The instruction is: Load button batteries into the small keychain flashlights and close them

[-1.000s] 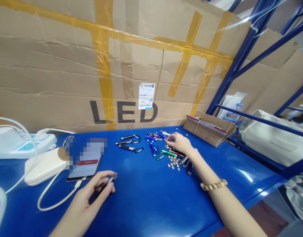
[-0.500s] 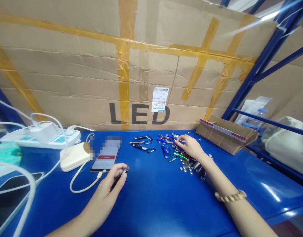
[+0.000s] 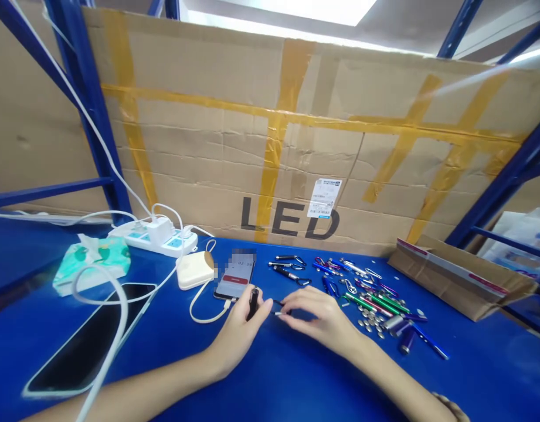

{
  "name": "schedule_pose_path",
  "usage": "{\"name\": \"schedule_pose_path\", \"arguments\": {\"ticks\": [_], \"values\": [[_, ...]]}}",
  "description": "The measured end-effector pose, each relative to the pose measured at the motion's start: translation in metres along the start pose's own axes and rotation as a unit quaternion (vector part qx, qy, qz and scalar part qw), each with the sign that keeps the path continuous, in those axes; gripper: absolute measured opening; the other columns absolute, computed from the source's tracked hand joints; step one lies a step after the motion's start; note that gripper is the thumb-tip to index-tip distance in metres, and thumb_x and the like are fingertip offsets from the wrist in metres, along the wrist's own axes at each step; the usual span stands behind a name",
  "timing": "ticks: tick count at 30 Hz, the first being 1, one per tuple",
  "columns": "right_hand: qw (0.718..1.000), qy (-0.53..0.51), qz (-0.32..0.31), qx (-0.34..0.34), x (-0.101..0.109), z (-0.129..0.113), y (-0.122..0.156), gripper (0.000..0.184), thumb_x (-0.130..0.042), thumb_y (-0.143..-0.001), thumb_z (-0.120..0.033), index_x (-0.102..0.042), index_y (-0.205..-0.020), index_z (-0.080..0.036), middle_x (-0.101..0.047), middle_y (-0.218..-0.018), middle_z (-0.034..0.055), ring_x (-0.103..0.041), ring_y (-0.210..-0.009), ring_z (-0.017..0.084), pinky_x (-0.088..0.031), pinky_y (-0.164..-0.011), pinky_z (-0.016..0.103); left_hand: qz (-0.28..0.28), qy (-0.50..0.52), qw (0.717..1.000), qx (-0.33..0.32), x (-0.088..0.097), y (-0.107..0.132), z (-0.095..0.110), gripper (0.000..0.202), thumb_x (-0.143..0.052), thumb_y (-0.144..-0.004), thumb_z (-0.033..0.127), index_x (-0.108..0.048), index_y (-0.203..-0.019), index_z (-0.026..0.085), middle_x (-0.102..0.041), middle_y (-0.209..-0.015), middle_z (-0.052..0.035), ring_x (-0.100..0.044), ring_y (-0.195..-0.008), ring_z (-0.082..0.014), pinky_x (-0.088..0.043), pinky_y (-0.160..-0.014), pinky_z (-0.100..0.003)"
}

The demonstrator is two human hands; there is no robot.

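My left hand (image 3: 237,331) is closed around a short black penlight barrel (image 3: 253,302), held upright near the middle of the blue table. Facing it, my right hand (image 3: 325,321) pinches a small silver-tipped end piece with a dark clip (image 3: 277,303) between thumb and fingers. A small gap separates the two parts. Behind the hands lie several black penlights with carabiner clips (image 3: 287,272). To the right is a pile of coloured penlight parts and clips (image 3: 362,299), with several silver button cells (image 3: 373,321) at its near side.
Beyond the left hand lies a phone (image 3: 234,278) wired to a cream power bank (image 3: 194,269). A power strip (image 3: 182,243), tissue pack (image 3: 94,264) and dark tablet-like device (image 3: 94,340) are at left. An open cardboard tray (image 3: 454,278) stands right, before a large LED carton (image 3: 199,152).
My right hand has left the pile and come over to my left hand, now holding a small clipped end piece. The left hand has turned the black barrel upright. The camera view has shifted left.
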State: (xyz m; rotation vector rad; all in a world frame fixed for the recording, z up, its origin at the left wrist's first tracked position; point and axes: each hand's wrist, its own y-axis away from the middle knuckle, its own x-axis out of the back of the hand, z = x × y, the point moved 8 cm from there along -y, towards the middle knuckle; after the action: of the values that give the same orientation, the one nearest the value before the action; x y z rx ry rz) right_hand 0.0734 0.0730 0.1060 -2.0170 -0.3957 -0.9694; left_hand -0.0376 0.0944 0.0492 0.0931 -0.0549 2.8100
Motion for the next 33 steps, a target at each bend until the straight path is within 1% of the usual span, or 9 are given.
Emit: {"name": "schedule_pose_path", "arguments": {"ticks": [4, 7, 9, 12, 15, 17, 21, 26, 33], "values": [[0.999, -0.028, 0.001, 0.022, -0.007, -0.004, -0.009, 0.010, -0.057, -0.084, -0.025, -0.062, -0.081, -0.017, -0.068, -0.079, 0.0018, -0.063, -0.073, 0.011, -0.046, -0.068, 0.023, -0.004, 0.027, 0.999, -0.034, 0.000, -0.001, -0.002, 0.023, -0.044, -0.087, 0.035, -0.031, -0.074, 0.021, -0.029, -0.064, 0.0073, -0.029, -0.054, -0.0086, -0.029, -0.051, -0.019], [1.000, -0.029, 0.010, 0.000, -0.005, 0.004, -0.015, 0.018, -0.058, -0.083, -0.032, -0.064, -0.090, -0.017, -0.068, -0.081, 0.0034, -0.062, -0.072, 0.012, -0.048, -0.067, 0.022, 0.009, 0.031, 0.999, -0.038, 0.003, -0.003, -0.005, 0.021, -0.037, -0.089, 0.036, -0.031, -0.075, 0.022, -0.030, -0.062, 0.0075, -0.031, -0.054, -0.0092, -0.031, -0.053, -0.020], [1.000, 0.002, -0.011, -0.002, -0.007, 0.005, -0.017, 0.025, -0.053, -0.086, -0.034, -0.062, -0.101, -0.016, -0.068, -0.083, 0.0049, -0.062, -0.073, 0.013, -0.049, -0.067, 0.024, 0.025, 0.023, 0.998, -0.045, 0.005, -0.005, -0.005, 0.020, -0.036, -0.088, 0.036, -0.031, -0.076, 0.022, -0.031, -0.065, 0.0067, -0.034, -0.056, -0.0097, -0.034, -0.056, -0.021], [0.993, 0.092, -0.065, 0.028, -0.017, -0.001, -0.015, 0.032, -0.038, -0.093, -0.030, -0.056, -0.112, -0.012, -0.068, -0.082, 0.0083, -0.062, -0.072, 0.016, -0.049, -0.065, 0.029, 0.048, -0.001, 0.997, -0.059, 0.009, -0.006, -0.004, 0.019, -0.039, -0.086, 0.037, -0.035, -0.077, 0.021, -0.035, -0.070, 0.0047, -0.037, -0.061, -0.0113, -0.036, -0.061, -0.022], [0.984, 0.161, -0.065, 0.043, -0.024, -0.008, -0.009, 0.033, -0.031, -0.095, -0.025, -0.052, -0.116, -0.009, -0.066, -0.083, 0.0102, -0.061, -0.072, 0.018, -0.049, -0.066, 0.031, 0.060, -0.039, 0.995, -0.071, 0.011, -0.005, -0.001, 0.020, -0.043, -0.085, 0.036, -0.038, -0.073, 0.020, -0.037, -0.067, 0.0040, -0.037, -0.062, -0.0132, -0.032, -0.060, -0.024], [0.980, 0.185, -0.045, 0.055, -0.026, -0.012, -0.005, 0.031, -0.032, -0.094, -0.024, -0.053, -0.112, -0.009, -0.066, -0.082, 0.0096, -0.061, -0.072, 0.018, -0.048, -0.067, 0.030, 0.053, -0.082, 0.992, -0.079, 0.009, -0.003, 0.003, 0.022, -0.041, -0.086, 0.034, -0.037, -0.069, 0.020, -0.036, -0.063, 0.0049, -0.035, -0.059, -0.0132, -0.029, -0.058, -0.024], [0.975, 0.205, -0.020, 0.083, -0.025, -0.018, 0.000, 0.030, -0.033, -0.094, -0.025, -0.058, -0.097, -0.009, -0.058, -0.061, 0.0035, -0.054, -0.054, 0.013, -0.043, -0.053, 0.025, 0.012, -0.171, 0.979, -0.107, 0.001, 0.000, 0.010, 0.023, -0.032, -0.088, 0.030, -0.031, -0.067, 0.021, -0.033, -0.060, 0.0061, -0.032, -0.055, -0.0123, -0.027, -0.054, -0.023], [0.977, 0.199, -0.007, 0.080, -0.023, -0.017, 0.001, 0.031, -0.033, -0.094, -0.023, -0.060, -0.086, -0.009, -0.053, -0.055, 0.0005, -0.046, -0.046, 0.010, -0.036, -0.048, 0.023, 0.002, -0.188, 0.975, -0.117, -0.002, 0.001, 0.011, 0.022, -0.033, -0.089, 0.027, -0.032, -0.067, 0.021, -0.033, -0.059, 0.0065, -0.032, -0.054, -0.0116, -0.028, -0.054, -0.022], [0.990, 0.139, 0.001, 0.039, -0.026, -0.015, 0.003, 0.032, -0.036, -0.092, -0.020, -0.055, -0.068, -0.013, -0.045, -0.050, -0.0019, -0.036, -0.043, 0.009, -0.031, -0.046, 0.022, -0.010, -0.184, 0.972, -0.147, -0.005, 0.005, 0.015, 0.022, -0.035, -0.090, 0.023, -0.031, -0.067, 0.021, -0.033, -0.058, 0.0068, -0.033, -0.052, -0.0107, -0.029, -0.052, -0.021]]}}
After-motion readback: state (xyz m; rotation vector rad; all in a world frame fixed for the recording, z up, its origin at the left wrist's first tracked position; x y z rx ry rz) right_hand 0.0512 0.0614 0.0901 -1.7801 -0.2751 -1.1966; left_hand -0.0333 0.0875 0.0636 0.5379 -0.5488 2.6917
